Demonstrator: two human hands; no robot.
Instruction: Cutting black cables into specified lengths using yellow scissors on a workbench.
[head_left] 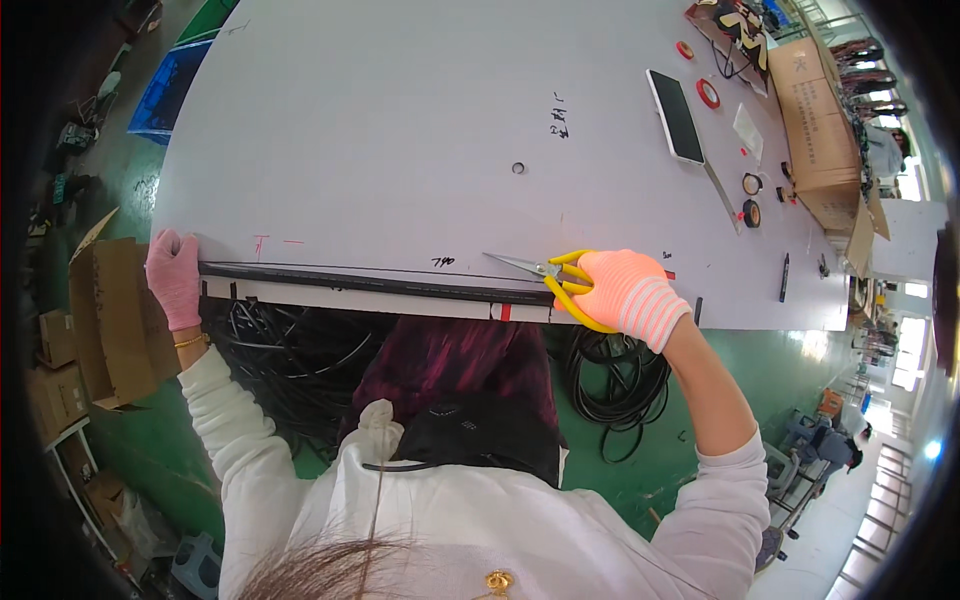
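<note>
A long black cable or tube (380,281) lies along the near edge of the grey-white table (380,130). At its left end, my left hand (174,280), in a pink glove, is closed around it at the table's corner. My right hand (630,295), in an orange-pink glove with a striped cuff, grips yellow-handled scissors (545,268). Their pointed blades aim left and lie just above the table, beside the cable's right part. The handles cross over the cable, and my palm hides part of them. Whether my right fingers also touch the cable is hidden.
On the right lie a phone (677,116), a red tape roll (708,94), a black tape roll (751,213), a pen (784,278) and a cardboard box (815,130). A small ring (518,168) sits mid-table. Coiled black cables (615,385) hang below the near edge.
</note>
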